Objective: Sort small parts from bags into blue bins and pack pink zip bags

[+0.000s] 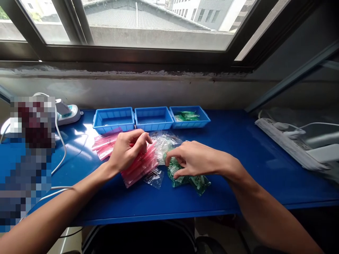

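Observation:
My left hand is closed above a pile of pink plastic bags; what its pinched fingers hold, if anything, is too small to make out. More pink bags lie to its left. My right hand hovers over green bags with pale pieces in them, thumb and fingers apart. Between the hands lie clear bags, and another clear bag with small dark items sits nearer the front edge.
Three blue trays stand along the back: left, middle and right, the right one holding green bags. A power strip lies far right, another with white cables at left.

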Motion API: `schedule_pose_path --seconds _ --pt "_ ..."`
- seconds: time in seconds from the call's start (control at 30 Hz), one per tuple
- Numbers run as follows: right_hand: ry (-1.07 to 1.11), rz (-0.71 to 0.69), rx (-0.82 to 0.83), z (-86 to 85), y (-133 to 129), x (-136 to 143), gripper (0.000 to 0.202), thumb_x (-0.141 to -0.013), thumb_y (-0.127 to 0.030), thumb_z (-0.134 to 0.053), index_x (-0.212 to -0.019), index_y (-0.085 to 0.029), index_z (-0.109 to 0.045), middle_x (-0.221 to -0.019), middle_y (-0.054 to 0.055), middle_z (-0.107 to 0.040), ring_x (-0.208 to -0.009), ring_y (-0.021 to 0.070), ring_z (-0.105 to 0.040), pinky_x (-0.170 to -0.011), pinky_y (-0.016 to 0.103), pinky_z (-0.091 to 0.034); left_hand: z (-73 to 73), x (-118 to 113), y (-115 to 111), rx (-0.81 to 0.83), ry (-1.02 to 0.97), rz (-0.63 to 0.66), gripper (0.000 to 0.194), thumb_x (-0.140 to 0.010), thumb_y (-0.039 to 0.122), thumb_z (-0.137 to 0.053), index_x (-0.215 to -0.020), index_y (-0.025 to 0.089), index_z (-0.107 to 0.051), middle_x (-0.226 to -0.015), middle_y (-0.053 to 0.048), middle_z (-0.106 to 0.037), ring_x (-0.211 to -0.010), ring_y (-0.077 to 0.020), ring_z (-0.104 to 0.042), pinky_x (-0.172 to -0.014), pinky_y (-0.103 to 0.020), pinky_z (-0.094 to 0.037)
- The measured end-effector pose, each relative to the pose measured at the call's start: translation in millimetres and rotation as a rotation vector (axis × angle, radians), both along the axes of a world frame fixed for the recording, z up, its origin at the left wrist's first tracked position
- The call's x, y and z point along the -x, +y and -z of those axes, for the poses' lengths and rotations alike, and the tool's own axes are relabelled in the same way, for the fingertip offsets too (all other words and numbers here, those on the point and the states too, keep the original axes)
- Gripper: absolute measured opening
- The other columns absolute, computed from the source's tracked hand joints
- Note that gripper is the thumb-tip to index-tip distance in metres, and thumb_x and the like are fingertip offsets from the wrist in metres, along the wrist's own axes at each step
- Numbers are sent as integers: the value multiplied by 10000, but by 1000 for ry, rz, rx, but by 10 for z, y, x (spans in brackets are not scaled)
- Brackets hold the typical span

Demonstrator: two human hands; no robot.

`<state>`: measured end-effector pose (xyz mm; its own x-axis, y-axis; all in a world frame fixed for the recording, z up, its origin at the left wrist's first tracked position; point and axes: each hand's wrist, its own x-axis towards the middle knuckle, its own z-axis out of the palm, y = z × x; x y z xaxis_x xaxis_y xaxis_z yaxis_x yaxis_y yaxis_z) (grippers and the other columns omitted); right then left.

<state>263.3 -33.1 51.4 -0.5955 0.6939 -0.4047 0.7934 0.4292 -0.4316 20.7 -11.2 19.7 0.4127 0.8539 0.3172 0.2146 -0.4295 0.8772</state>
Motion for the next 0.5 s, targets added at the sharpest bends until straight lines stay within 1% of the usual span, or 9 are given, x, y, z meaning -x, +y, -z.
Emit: schedule_pose_path --seconds 0.1,0.2,0.23,0.33,0.4,0.5 --pt "-34 10 -30 10 -21 11 283 -797 -379 -882 -1025 -244 -782 -638 -38 -648 -564 148 -586 -554 268 -319 8 -1 1 0 9 10 375 -1055 333 -509 -798 137 -699 -564 24 -588 -504 -100 -530 -529 -219 -398" --pt "47 27 4 32 8 -21 161 -811 -311 -859 -876 -209 -753 -602 -47 -585 -545 124 -538 -545 258 -317 10 -7 0 -3 12 21 375 -1057 331 -510 -795 136 -695 -567 18 -602 -507 -101 -541 -540 -222 -406" --pt "107 35 32 35 23 -39 144 -819 -287 -842 -817 -196 -731 -578 -55 -547 -529 112 -509 -535 252 -314 10 -7 0 -4 12 23 376 -1057 331 -511 -794 136 -694 -569 17 -603 -508 -101 -541 -541 -222 -407" --pt "348 81 155 22 60 -88 210 -839 -274 -796 -714 -176 -658 -527 -76 -450 -491 88 -417 -504 236 -312 8 -1 1 -8 12 29 382 -1057 341 -509 -796 136 -697 -573 16 -600 -516 -103 -539 -543 -224 -407" --pt "516 148 241 17 72 -92 249 -832 -298 -803 -701 -173 -633 -545 -68 -481 -504 85 -414 -499 227 -327 1 7 -3 -13 13 42 379 -1055 343 -503 -808 136 -703 -583 13 -604 -529 -107 -543 -543 -224 -407" --pt "797 315 287 58 69 -29 293 -794 -327 -852 -714 -172 -617 -591 -49 -547 -510 81 -442 -484 215 -342 -27 20 -17 -46 17 100 356 -1041 342 -496 -863 135 -724 -633 -2 -648 -570 -119 -577 -559 -226 -428"
